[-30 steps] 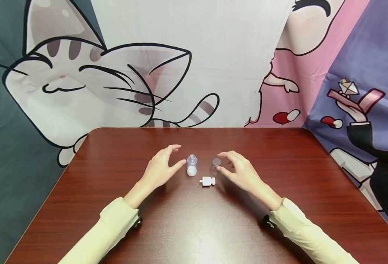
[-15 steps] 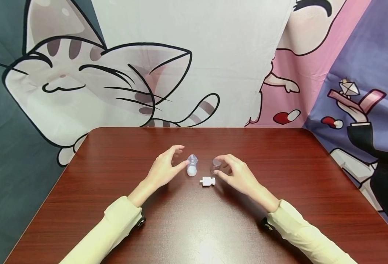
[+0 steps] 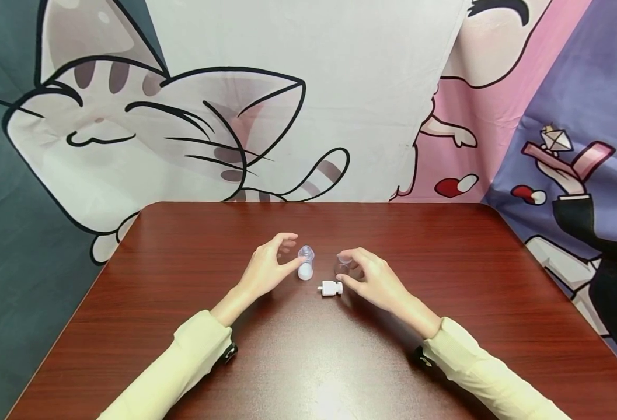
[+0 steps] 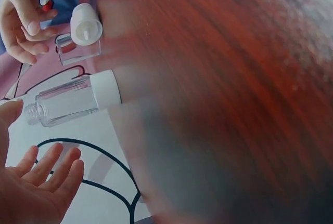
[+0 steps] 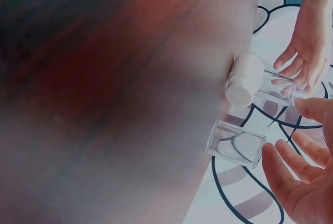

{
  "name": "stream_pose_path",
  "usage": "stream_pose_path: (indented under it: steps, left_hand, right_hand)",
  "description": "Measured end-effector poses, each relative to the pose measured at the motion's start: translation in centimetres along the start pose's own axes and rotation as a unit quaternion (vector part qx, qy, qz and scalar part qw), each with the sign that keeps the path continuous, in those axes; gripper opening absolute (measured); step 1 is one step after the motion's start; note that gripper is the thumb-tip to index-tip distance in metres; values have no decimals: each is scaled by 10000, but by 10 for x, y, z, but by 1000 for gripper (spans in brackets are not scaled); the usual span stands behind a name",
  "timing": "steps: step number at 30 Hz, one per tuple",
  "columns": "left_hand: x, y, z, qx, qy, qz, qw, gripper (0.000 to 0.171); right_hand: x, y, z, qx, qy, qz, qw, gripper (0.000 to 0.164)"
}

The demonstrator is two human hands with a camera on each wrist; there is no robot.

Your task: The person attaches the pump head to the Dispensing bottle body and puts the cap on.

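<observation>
Both wide, left grip point(image 3: 269, 267) and right grip point(image 3: 379, 280) are hovering beside bottle point(image 3: 305, 272) and clear cup point(image 5: 237, 145), stray nudges possibly toppling either.

No text, brand, number or sign can be read: none on the clear bottle point(image 3: 305, 269) just beside the left hand point(image 3: 266, 269); none on the clear cap point(image 3: 342, 267) just beside the right hand point(image 3: 379, 281); none on the white nozzle piece point(image 3: 331, 289) between both hands; none on the cartoon-printed backdrop point(image 3: 382, 87) beyond them.
</observation>
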State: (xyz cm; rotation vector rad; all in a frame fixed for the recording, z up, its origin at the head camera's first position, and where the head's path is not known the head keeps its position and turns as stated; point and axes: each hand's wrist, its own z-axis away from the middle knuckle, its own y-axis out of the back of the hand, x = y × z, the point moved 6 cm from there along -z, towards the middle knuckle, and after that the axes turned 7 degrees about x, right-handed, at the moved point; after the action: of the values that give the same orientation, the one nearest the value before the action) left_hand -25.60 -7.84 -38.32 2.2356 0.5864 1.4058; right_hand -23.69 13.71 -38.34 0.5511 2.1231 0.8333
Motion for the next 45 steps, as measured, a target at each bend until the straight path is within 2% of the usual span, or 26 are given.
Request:
stream_pose_path:
  steps: [14, 27, 36, 45]
  left_hand:
    - [-2, -8, 0, -210, 259, 408, 9986, 49]
    - [-3, -14, -3, -242, 305, 747, 9964, 49]
    - [-4, -15, -7, -276, 478, 1254, 9906, 48]
    - [-8, -21, -8, -417, 573, 1192, 9903, 50]
  right_hand:
    - [-3, -4, 1, -56, 242, 12, 9997, 36]
    - [-3, -6, 0, -176, 164, 18, 9997, 35]
    - [-2, -8, 0, -286, 44, -95, 9995, 34]
    - [-2, -8, 1, -386, -33, -96, 9992, 34]
